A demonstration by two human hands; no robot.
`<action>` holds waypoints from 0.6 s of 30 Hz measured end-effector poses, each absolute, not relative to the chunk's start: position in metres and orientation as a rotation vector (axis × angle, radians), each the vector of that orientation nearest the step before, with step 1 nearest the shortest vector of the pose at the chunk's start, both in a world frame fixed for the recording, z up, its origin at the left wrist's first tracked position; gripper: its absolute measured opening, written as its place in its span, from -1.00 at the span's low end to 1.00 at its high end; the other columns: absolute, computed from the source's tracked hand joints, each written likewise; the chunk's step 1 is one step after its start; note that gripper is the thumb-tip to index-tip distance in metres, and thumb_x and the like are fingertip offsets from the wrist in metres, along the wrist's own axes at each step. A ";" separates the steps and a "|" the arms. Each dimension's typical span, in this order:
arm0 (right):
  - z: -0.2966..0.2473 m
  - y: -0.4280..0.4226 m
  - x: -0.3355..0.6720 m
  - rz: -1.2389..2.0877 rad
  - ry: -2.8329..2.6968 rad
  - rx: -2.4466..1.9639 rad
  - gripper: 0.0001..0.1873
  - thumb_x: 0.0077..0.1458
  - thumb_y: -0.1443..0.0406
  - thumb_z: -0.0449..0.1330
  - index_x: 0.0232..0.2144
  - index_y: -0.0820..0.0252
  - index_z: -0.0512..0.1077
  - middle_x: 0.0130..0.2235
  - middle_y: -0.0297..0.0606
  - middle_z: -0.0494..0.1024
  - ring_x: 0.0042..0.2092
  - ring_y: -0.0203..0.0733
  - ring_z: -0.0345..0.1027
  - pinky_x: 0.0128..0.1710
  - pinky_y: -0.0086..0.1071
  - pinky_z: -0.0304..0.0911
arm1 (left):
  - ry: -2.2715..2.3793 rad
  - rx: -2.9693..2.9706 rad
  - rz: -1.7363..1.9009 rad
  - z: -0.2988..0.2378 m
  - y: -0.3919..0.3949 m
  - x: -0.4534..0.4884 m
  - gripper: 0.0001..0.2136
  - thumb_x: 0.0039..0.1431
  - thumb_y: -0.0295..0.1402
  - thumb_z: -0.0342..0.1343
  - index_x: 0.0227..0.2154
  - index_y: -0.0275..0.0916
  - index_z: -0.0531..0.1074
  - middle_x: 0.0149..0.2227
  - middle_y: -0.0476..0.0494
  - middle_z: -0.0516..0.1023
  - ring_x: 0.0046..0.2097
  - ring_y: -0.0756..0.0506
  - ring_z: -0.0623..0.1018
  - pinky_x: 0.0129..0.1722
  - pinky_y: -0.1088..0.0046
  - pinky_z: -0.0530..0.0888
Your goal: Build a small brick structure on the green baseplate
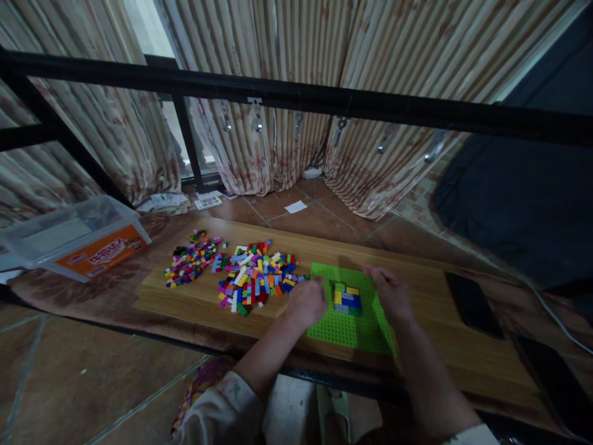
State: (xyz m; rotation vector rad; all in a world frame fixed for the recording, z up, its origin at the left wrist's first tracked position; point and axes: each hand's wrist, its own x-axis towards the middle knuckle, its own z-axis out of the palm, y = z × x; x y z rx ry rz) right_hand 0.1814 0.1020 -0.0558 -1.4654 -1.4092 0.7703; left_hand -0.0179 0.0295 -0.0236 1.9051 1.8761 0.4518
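Observation:
A bright green studded baseplate (pixel 331 337) lies on the wooden board. Near its middle sits a low block of toy building bricks (pixel 347 299) in yellow, blue, white and grey-blue. My left hand (pixel 307 303) is closed over the baseplate's left side, beside the loose bricks; its fingertips are mostly hidden. On the other side, my right hand (pixel 391 293) has its fingers bent together at the baseplate's right edge. Whatever either hand may hold is too small or covered to make out. Many loose bricks (pixel 257 275) are heaped left of my left hand.
Smaller bricks (pixel 192 259) form another heap farther left. A clear plastic box (pixel 99 244) with an orange label stands at the far left. Two dark phone-like slabs, one on the board (pixel 472 304) and another (pixel 553 377), lie right. A black metal rail (pixel 296 93) crosses before the curtains.

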 end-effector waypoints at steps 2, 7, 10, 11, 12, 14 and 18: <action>-0.051 0.103 0.182 0.726 -1.307 -1.478 -0.60 0.05 0.05 0.11 -0.31 0.23 0.55 -0.24 -0.12 0.63 -0.15 -0.05 0.47 -0.10 -0.17 0.31 | 1.908 1.872 0.495 -0.017 0.032 -0.027 -0.66 0.25 -0.42 -0.13 0.02 -0.24 0.41 -0.16 -0.25 0.61 -0.09 -0.13 0.58 -0.06 0.39 0.44; -0.037 0.096 0.165 0.610 -1.296 -1.419 -0.63 0.05 0.07 0.14 -0.34 0.24 0.54 -0.36 -0.17 0.61 -0.26 -0.09 0.46 -0.15 -0.19 0.31 | 1.952 1.577 1.007 -0.004 0.039 -0.063 -0.67 0.25 -0.41 -0.12 -0.03 -0.26 0.46 -0.28 -0.19 0.61 -0.24 -0.09 0.57 -0.21 0.45 0.44; -0.031 0.086 0.147 0.544 -1.470 -1.371 -0.65 0.12 0.08 0.09 -0.37 0.20 0.53 -0.38 -0.18 0.60 -0.27 -0.10 0.47 -0.15 -0.22 0.31 | 1.882 1.284 1.438 0.001 0.043 -0.089 -0.68 0.21 -0.38 -0.07 -0.08 -0.36 0.48 -0.46 -0.13 0.55 -0.41 -0.06 0.51 -0.37 0.47 0.40; -0.031 0.082 0.141 0.547 -1.529 -1.356 -0.65 0.14 0.08 0.07 -0.37 0.19 0.53 -0.39 -0.19 0.61 -0.26 -0.10 0.47 -0.15 -0.22 0.31 | 1.847 1.186 1.559 0.002 0.044 -0.097 -0.70 0.19 -0.37 -0.05 -0.12 -0.36 0.49 -0.50 -0.09 0.52 -0.44 -0.05 0.48 -0.41 0.49 0.37; -0.031 0.078 0.135 0.566 -1.595 -1.342 -0.66 0.15 0.09 0.06 -0.34 0.17 0.53 -0.38 -0.20 0.61 -0.25 -0.10 0.48 -0.15 -0.23 0.31 | 1.805 1.086 1.667 0.003 0.044 -0.105 -0.72 0.17 -0.36 -0.02 -0.16 -0.35 0.51 -0.53 -0.05 0.49 -0.47 -0.02 0.45 -0.45 0.51 0.34; -0.033 0.070 0.122 0.617 -1.737 -1.314 -0.68 0.17 0.10 0.05 -0.27 0.13 0.52 -0.33 -0.20 0.62 -0.23 -0.10 0.49 -0.16 -0.24 0.32 | 1.694 0.886 1.841 0.005 0.044 -0.117 -0.76 0.11 -0.35 0.03 -0.23 -0.33 0.51 -0.56 0.01 0.44 -0.53 0.02 0.38 -0.51 0.55 0.28; -0.040 0.056 0.097 0.646 -2.025 -1.219 -0.74 0.17 0.19 0.06 -0.21 0.10 0.51 -0.20 -0.18 0.60 -0.16 -0.09 0.47 -0.10 -0.22 0.31 | 1.399 0.614 1.987 0.009 0.041 -0.128 -0.77 0.02 -0.33 0.09 -0.28 -0.34 0.48 -0.61 0.09 0.36 -0.64 0.11 0.18 -0.63 0.58 0.10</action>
